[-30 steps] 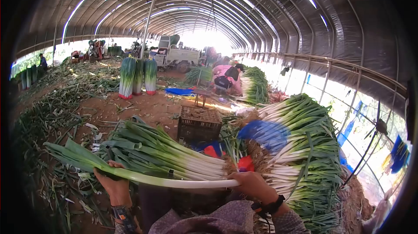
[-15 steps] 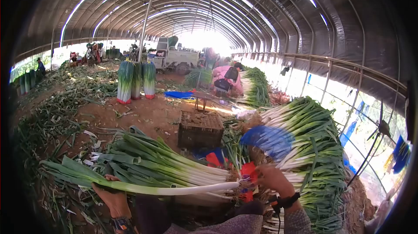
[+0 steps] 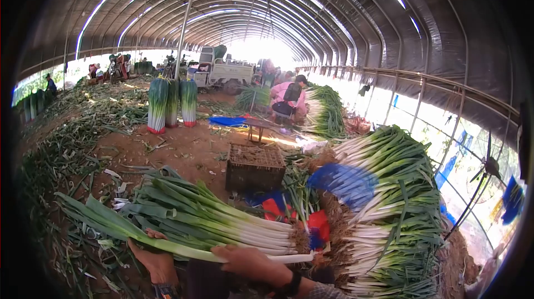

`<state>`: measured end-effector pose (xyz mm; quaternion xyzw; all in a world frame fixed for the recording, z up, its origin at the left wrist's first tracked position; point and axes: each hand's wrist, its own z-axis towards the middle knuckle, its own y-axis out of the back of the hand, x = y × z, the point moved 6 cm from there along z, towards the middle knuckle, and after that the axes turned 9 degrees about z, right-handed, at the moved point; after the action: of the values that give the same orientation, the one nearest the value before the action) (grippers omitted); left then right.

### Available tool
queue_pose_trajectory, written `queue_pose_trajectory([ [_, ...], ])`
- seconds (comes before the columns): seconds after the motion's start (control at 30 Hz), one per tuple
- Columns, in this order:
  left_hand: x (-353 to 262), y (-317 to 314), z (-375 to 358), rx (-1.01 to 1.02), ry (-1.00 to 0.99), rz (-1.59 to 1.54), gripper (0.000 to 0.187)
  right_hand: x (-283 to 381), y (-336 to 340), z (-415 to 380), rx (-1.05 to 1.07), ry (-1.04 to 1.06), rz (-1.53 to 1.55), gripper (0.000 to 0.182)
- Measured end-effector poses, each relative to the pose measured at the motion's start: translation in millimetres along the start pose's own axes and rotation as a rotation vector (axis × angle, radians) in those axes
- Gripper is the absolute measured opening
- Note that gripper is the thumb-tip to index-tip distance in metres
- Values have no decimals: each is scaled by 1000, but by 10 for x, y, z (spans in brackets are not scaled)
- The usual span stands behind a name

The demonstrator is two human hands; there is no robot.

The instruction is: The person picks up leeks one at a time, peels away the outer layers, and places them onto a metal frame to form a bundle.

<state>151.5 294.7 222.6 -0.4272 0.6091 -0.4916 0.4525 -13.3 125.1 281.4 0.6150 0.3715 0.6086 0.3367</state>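
A long leek (image 3: 189, 251) lies across the front, its green leaves to the left and its white root end to the right. My left hand (image 3: 153, 257) is wrapped round its green part. My right hand (image 3: 250, 264) is on the stalk further right, its fingers closed round the pale part. Just behind them lies a pile of leeks (image 3: 222, 215), roots to the right. A large heap of leeks (image 3: 389, 204) stretches along the right side, with a blue translucent sheet (image 3: 343, 183) over some white stems.
A dark crate (image 3: 255, 168) stands past the pile, near red material (image 3: 319, 225). Upright leek bundles (image 3: 158, 105) stand further back beside a pole. A person in pink (image 3: 285, 99) crouches by another heap. A truck (image 3: 222, 71) is behind. Leaf scraps cover the left ground.
My right hand has moved left from the root end to the stalk's middle. The leek's root end has dropped slightly, and my left hand has shifted a little right. The person in pink has raised their head.
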Motion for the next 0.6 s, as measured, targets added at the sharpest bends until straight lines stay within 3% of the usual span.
queue_pose_trajectory([
  [0.2,30,1,93,-38,3,8,45,-77,-52,116,28,-21,42,54],
  [0.3,31,-48,154,28,-56,18,46,-10,86,119,16,-32,-1,54],
  [0.4,92,-172,135,53,14,-10,46,-41,154,127,-80,47,28,52],
  [0.6,104,-206,221,129,7,11,42,-298,139,35,-49,-22,77,50],
])
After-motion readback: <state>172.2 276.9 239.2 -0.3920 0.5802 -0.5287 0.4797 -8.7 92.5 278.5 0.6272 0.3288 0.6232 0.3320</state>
